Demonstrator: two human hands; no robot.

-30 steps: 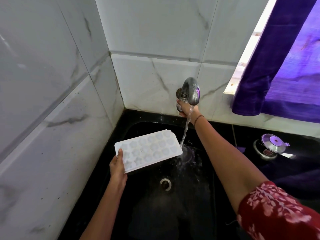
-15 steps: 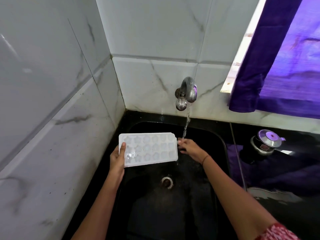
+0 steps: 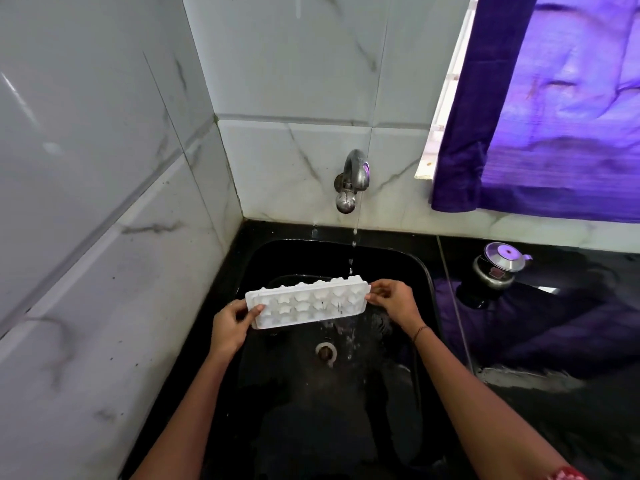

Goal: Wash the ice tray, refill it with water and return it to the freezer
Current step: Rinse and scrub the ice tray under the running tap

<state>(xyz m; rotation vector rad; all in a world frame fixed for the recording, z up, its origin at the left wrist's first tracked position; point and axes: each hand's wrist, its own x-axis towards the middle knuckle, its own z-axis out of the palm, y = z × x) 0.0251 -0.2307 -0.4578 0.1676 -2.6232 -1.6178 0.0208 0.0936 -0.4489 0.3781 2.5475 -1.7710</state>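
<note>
- White rectangular plastic ice tray with star-shaped cells (image 3: 308,303) is held in the air over the black moulded sink (image 3: 427,282), above the middle of the basin and clear of its floor.
- Tray is tipped, with the open cells facing the camera and the far long edge higher.
- Left hand (image 3: 230,323) grips the tray's left short end: thumb on the cell face, fingers curled round behind.
- Right hand (image 3: 394,301) pinches the right short end, with the fingertips on the rim.
- Dark thread band (image 3: 419,332) on the right wrist, over the sink's right half.
- Curved steel wall tap (image 3: 351,181) above the sink's back edge, running.
- Thin water stream (image 3: 354,244) drops toward the tray's far edge near its right end. Can't tell if it lands on the tray or just behind it.
- Water spills off the tray's lower edge at the right, splashing on the sink floor.
- Round metal drain (image 3: 326,353) in the sink floor, nearer the camera than the tray.
- Small steel lidded pot (image 3: 498,268) right of the sink on the black countertop (image 3: 588,427).
- Purple curtain (image 3: 554,133) up and right of the sink.
- White marbled wall tiles (image 3: 104,202) behind and left of the sink.
</note>
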